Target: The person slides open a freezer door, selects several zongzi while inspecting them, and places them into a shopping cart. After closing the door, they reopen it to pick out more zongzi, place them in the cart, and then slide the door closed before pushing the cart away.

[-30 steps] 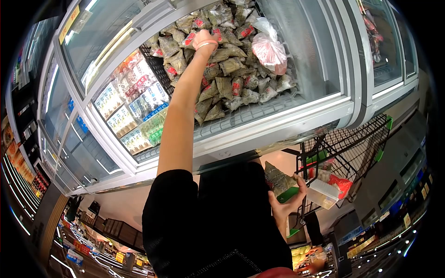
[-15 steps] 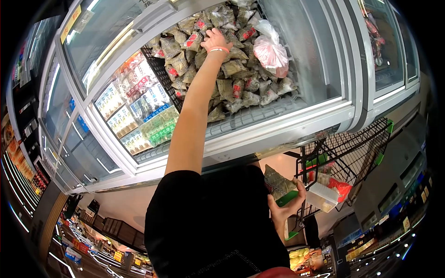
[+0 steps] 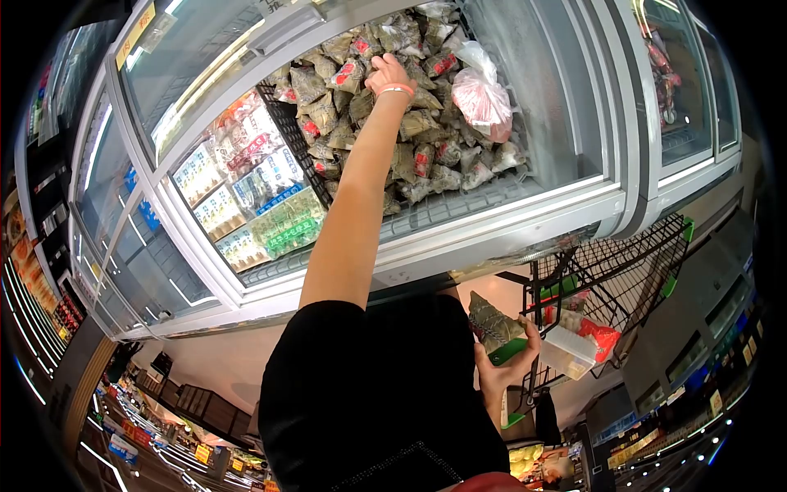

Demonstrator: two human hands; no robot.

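Reaching into the open chest freezer (image 3: 574, 197): left hand (image 3: 388, 72), fingers curled down among the heaped leaf-wrapped dumpling packs (image 3: 426, 148); whether it grips one cannot be told. Pink bagged item (image 3: 484, 97) at its 3 o'clock. Right hand (image 3: 504, 369) at 5 o'clock, fingers closed around one wrapped pack (image 3: 490, 321), beside wire shopping cart (image 3: 631, 262).

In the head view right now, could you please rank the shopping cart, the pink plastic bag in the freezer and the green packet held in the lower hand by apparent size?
1. Shopping cart, clearly largest.
2. Pink plastic bag and green packet look about alike. The packet sits nearer the camera and the right hand partly covers it, so I would not rank them.
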